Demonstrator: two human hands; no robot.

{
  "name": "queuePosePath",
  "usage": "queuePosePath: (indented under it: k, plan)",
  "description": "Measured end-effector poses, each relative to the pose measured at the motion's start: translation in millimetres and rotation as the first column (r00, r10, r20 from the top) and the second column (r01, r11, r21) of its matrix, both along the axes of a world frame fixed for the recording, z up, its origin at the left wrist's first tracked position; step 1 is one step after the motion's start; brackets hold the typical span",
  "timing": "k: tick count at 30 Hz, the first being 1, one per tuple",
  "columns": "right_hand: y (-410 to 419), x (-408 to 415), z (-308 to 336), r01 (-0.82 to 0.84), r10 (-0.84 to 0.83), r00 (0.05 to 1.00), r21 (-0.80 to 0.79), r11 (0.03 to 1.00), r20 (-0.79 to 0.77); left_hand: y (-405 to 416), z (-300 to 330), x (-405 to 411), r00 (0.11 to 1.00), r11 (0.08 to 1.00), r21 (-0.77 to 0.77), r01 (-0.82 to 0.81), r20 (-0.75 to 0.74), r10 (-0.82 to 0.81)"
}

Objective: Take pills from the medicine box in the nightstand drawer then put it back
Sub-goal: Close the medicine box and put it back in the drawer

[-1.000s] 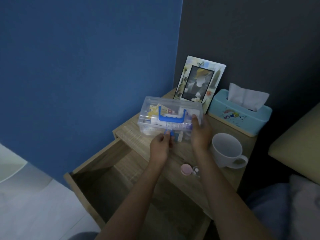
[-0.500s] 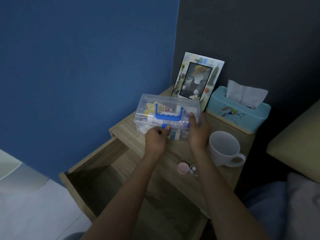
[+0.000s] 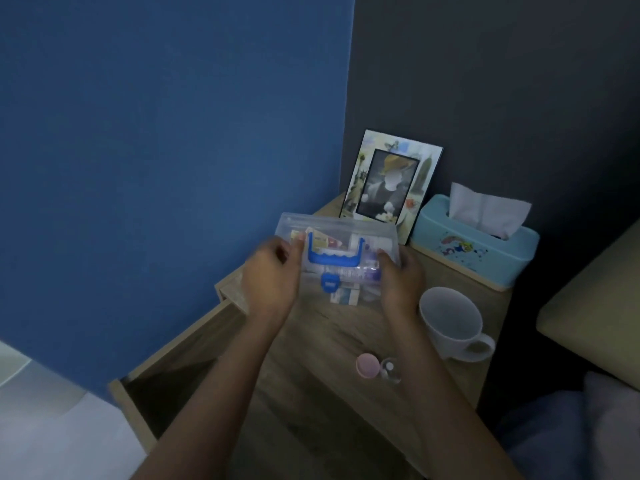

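Gripping the clear medicine box [image 3: 341, 258] at both ends: left hand [image 3: 270, 273] has shifted from the front latch to the box's left end, fingers curled on it; right hand [image 3: 401, 278] stays clamped on the right end. Box sits at the back of the nightstand [image 3: 322, 341] top, lid shut, blue handle [image 3: 334, 254] up. Labels inside are too blurred to read. Open drawer [image 3: 180, 368] lower left. Right of the box: photo frame [image 3: 391, 183], tissue box [image 3: 474, 240], white mug [image 3: 450, 320], pink cap [image 3: 367, 365] beside small bottle [image 3: 390, 370].
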State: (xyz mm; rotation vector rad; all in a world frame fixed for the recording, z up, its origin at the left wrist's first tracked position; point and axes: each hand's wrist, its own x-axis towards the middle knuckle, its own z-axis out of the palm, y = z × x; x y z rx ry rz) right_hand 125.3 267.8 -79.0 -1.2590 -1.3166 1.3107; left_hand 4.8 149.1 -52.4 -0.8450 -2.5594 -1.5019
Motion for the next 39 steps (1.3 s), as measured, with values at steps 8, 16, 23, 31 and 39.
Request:
queuePosePath:
  k: [8, 16, 23, 31, 39]
  plan:
    - [31, -18, 26, -0.049, 0.076, 0.959, -0.103, 0.993, 0.274, 32, -4, -67, 0.869, 0.986, -0.065, 0.154, 0.485, -0.104]
    - [14, -12, 40, -0.107, 0.179, 0.961, -0.315, 0.943, 0.21, 13, -3, -66, 0.739, 0.968, 0.028, 0.248, 0.641, -0.208]
    - [-73, 5, 52, -0.046, 0.103, 0.958, -0.211, 0.976, 0.268, -55, 24, -69, 0.749, 0.958, 0.13, 0.256, 0.599, -0.282]
    - [-179, 22, 40, -0.073, 0.094, 0.995, -0.366, 0.928, 0.039, -135, 30, -69, 0.736, 0.941, 0.041, 0.336, 0.612, -0.29]
    - [-247, 32, 19, -0.101, 0.079, 0.995, -0.458, 0.883, -0.068, -169, -1, -83, 0.715, 0.904, -0.01, 0.428, 0.616, -0.332]
